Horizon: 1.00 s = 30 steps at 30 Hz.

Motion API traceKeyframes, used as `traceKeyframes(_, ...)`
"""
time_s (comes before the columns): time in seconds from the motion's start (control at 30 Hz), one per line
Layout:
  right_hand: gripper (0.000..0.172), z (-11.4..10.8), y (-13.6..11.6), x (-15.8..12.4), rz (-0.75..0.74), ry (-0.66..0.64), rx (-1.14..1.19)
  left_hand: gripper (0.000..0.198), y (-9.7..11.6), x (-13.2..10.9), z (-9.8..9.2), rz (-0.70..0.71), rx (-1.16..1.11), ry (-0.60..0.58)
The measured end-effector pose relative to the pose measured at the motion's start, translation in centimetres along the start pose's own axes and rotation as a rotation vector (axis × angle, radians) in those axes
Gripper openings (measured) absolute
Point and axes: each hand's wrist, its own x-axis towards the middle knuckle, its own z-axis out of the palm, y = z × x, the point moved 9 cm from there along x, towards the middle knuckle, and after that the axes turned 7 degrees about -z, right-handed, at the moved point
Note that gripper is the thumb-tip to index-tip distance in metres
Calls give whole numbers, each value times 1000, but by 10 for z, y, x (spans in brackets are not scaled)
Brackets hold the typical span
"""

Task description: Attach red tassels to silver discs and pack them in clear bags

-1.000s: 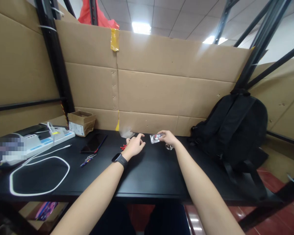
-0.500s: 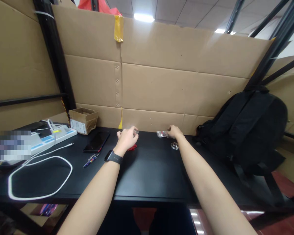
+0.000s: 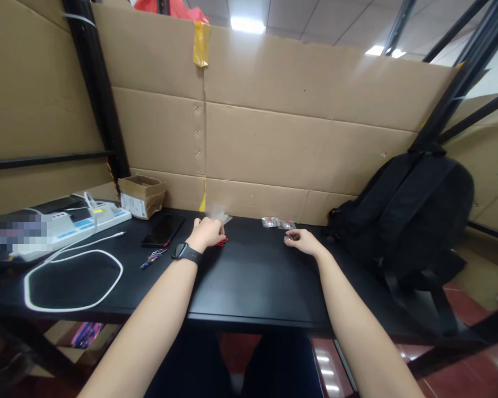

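Note:
My left hand (image 3: 208, 232), with a black watch (image 3: 180, 251) on the wrist, is closed, its fingers curled down over a red cord (image 3: 223, 241) on the black table. Part of the cord pokes out beside the fingertips. Just beyond lies a crumpled clear plastic bag (image 3: 218, 213). My right hand (image 3: 305, 242) has its thumb and fingers closed around a small shiny ring-shaped thing (image 3: 289, 240), mostly covered by the fingers. Behind that hand, two small clear packets (image 3: 270, 222) with red marks lie side by side near the cardboard wall.
On the left are a phone (image 3: 162, 230), keys (image 3: 153, 258), an open cardboard box (image 3: 143, 195), a white power strip (image 3: 91, 224) and a looped white cable (image 3: 72, 307). A black backpack (image 3: 410, 215) stands at the right. Cardboard (image 3: 269, 149) walls the table's back.
My left hand has let go of the plastic bag and come down onto the red cord. My right hand has left the packets and moved nearer, onto the shiny ring.

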Motion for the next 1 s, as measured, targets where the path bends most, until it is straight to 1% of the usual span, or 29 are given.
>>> traceKeyframes(0.1, 50, 0, -6, -1, -43, 5, 14, 18, -2, 1, 2, -16, 11, 4)
traceKeyframes(0.27, 39, -3, -5, -5, -59, 29, 41, 17, -6, 5, 9, -23, 10, -42)
traceKeyframes(0.37, 38, -5, -3, -7, -60, 44, 63, 18, -6, 6, 11, -17, 12, -56)
traceKeyframes(0.6, 33, -10, -9, -11, -83, 80, 15, 16, -3, 5, 7, -7, 7, -28)
traceKeyframes(0.73, 37, -14, -12, -13, -88, 93, -3, 18, 1, 3, 0, 3, -18, 21)
traceKeyframes(0.83, 40, -15, -12, -13, -86, 87, -6, 18, 6, 1, -6, 18, -82, 58)
traceKeyframes(0.93, 53, -19, -9, -14, -61, 117, -6, 18, 18, -2, -17, 73, -255, 128)
traceKeyframes(1.0, 62, -22, -8, -15, -49, 142, -18, 19, 30, -6, -25, 148, -408, 164)
